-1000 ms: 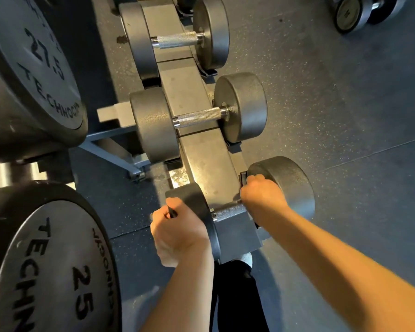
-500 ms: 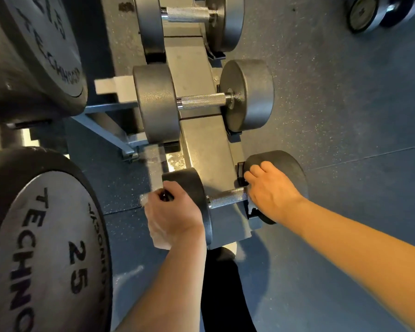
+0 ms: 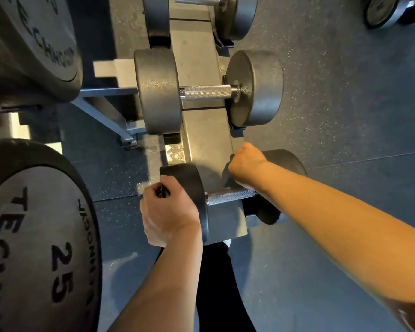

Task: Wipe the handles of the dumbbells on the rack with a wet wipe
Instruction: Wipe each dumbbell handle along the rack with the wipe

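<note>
The nearest dumbbell lies across the grey rack [image 3: 203, 130], and its knurled steel handle [image 3: 230, 196] is bare between my hands. My left hand [image 3: 169, 212] grips the outer rim of its left head [image 3: 189, 185], fingers curled over the edge. My right hand [image 3: 247, 164] is curled on the inner top edge of the right head [image 3: 288, 168], just above the handle's right end. No wet wipe shows plainly; it may be hidden under my left hand.
A second dumbbell's handle [image 3: 207, 92] sits one slot farther up the rack, with a third dumbbell [image 3: 194, 0] at the top edge. Large heads marked 25 [image 3: 41, 236] and 27.5 [image 3: 29, 44] crowd the left. Loose dumbbells [image 3: 388, 10] lie on the floor, far right.
My right hand went from lying spread over the right head to curled at its inner edge. The pale wipe edge beside my left hand is gone from sight. The view shifted down the rack.
</note>
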